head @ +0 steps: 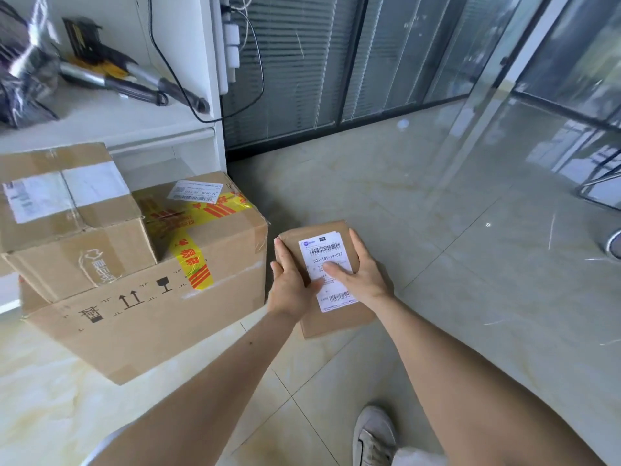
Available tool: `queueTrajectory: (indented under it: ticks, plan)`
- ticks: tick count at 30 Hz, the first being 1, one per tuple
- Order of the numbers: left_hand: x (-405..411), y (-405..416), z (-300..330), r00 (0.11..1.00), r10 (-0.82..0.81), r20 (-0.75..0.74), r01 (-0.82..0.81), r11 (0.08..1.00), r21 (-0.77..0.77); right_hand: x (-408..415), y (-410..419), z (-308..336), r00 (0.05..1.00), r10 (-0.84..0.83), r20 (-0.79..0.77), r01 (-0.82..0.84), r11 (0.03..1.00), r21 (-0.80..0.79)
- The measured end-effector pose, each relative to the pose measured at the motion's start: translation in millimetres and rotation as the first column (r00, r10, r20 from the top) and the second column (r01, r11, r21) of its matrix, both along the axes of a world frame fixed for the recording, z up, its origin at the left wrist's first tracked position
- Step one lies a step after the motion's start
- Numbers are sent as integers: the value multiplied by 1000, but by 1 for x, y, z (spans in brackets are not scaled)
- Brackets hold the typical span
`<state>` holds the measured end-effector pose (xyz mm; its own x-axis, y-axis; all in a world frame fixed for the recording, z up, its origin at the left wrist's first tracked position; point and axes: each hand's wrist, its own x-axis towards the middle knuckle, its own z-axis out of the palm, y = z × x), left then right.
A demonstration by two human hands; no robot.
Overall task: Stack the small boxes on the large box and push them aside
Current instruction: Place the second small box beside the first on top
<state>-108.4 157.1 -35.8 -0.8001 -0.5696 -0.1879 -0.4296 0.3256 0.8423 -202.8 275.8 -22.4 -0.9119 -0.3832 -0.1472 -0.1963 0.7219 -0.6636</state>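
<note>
A large cardboard box [174, 317] with yellow and red tape stands on the floor at the left. One small cardboard box [67, 223] with white labels rests on its top, towards the left. A second small flat box [331, 317] with a white barcode label lies on the floor just right of the large box. My left hand [290, 280] grips its left side and my right hand [358, 269] grips its right side, thumb on the label.
A white shelf unit [134, 122] with tools, a black cable and a plastic bag stands behind the boxes. Glass partitions with blinds [302, 72] run along the back. Tiled floor [470, 264] spreads to the right. My shoe [373, 435] shows at the bottom.
</note>
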Motion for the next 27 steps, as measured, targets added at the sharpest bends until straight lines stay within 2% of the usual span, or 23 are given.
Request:
queueTrajectory:
  ticks: [6, 12, 19, 24, 27]
  plan:
    - [-2, -38, 79, 994, 69, -84, -78, 992, -103, -11, -44, 81, 993, 61, -100, -76, 985, -152]
    - [7, -113, 133, 969, 245, 7, -236, 938, -254, -14, -134, 125, 975, 190, -115, -211, 955, -210]
    - [10, -197, 137, 921, 384, 65, -350, 890, -294, -25, -245, 119, 928, 371, 37, -351, 902, -250]
    - [3, -226, 125, 876, 451, 169, -361, 847, -390, -33, -282, 99, 906, 421, 49, -409, 899, -156]
    - [1, -232, 119, 861, 469, 196, -346, 824, -450, -34, -290, 88, 905, 419, 74, -404, 901, -161]
